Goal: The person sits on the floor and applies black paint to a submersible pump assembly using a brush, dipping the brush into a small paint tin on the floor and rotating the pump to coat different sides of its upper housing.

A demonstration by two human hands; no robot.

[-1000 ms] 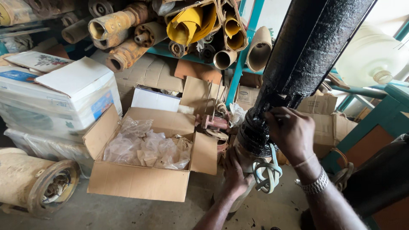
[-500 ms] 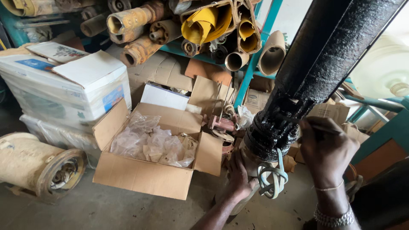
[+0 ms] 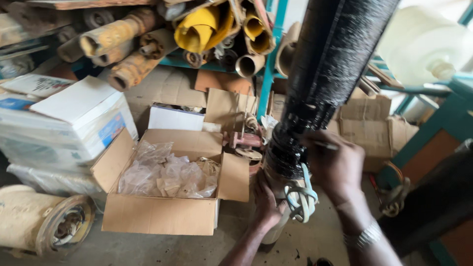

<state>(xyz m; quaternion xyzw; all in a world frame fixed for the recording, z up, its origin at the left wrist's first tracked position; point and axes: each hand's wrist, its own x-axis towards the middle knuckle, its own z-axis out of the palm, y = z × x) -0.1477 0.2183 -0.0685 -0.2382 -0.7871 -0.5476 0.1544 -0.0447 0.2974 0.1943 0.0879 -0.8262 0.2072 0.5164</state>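
Cardboard box of crumpled plastic bags sits open on the floor, flaps spread, at left. Just right of it the left hand braces the pale lower end of the black cylinder, fingers wrapped around it, steadying it upright. The right hand pinches a thin tool against the cylinder's ribbed collar.

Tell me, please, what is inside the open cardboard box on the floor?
The open cardboard box holds crumpled clear plastic bags, some wrapped around small pale pieces. The bags cover whatever lies under them, and the box bottom cannot be seen.
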